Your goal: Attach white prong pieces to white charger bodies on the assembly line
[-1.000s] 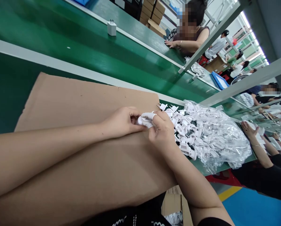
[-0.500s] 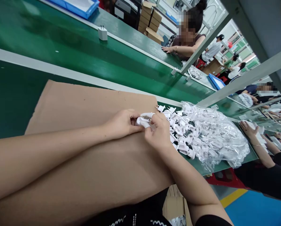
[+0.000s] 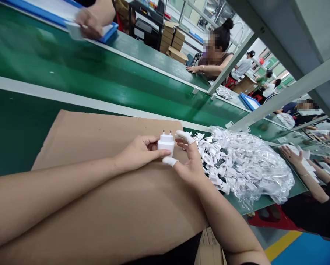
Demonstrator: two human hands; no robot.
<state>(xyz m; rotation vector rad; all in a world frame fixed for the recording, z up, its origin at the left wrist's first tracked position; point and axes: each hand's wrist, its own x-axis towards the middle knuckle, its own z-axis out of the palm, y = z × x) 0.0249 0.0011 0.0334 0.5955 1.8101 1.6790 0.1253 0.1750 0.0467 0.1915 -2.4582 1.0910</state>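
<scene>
My left hand (image 3: pixel 139 151) grips a small white charger plug (image 3: pixel 165 143), held upright with its two pins pointing up, above a brown cardboard sheet (image 3: pixel 98 176). My right hand (image 3: pixel 189 160) sits just right of the plug, fingers spread, with white finger cots on the thumb and a fingertip; it holds nothing. A heap of white plug parts (image 3: pixel 213 162) lies directly beside my right hand.
Crumpled clear plastic bags (image 3: pixel 253 165) cover the heap's right side. A green conveyor belt (image 3: pixel 84 73) runs behind the cardboard. Another person's hand (image 3: pixel 89 22) holds something over a blue tray at top left. Several co-workers sit along the line at right.
Both hands were pinching a white part together. Now the right hand has let go and opened, and the left hand holds the assembled plug upright. The view tilted downward.
</scene>
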